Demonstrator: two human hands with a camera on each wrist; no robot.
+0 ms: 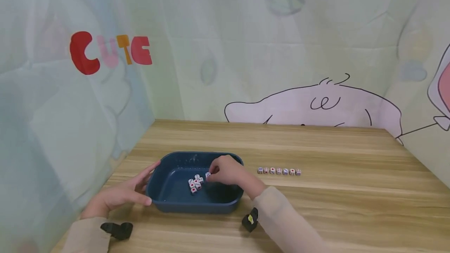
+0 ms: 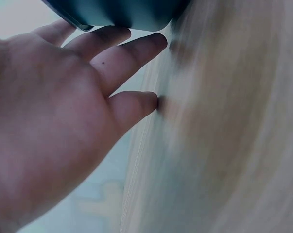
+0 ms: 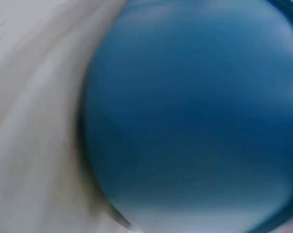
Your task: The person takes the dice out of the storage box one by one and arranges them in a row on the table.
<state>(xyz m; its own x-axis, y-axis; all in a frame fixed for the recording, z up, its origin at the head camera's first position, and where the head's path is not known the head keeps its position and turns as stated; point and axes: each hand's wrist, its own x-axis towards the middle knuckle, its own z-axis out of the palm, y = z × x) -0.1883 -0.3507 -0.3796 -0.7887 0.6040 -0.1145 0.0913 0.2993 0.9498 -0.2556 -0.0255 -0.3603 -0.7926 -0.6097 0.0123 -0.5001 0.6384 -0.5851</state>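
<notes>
A dark blue rectangular basin (image 1: 197,207) with rounded corners stands on the table. Several white dice (image 1: 195,182) lie in a cluster on its floor. Over the inside right part, my right hand (image 1: 226,171) pinches one die (image 1: 208,175) between thumb and fingers. My left hand (image 1: 124,195) is at the basin's left side, its thumb by the front corner and its fingers spread along the wall. In the left wrist view, extended fingers (image 2: 131,53) lie against the basin's outside. The right wrist view is filled by the blurred basin wall (image 3: 185,97); that hand is almost out of it.
To the right of the basin, several dice (image 1: 279,171) form a straight row on the wooden table (image 1: 337,206). A printed cloth (image 1: 197,81) hangs behind and along the left side of the table. Black wrist mounts (image 1: 121,230) sit by both sleeves.
</notes>
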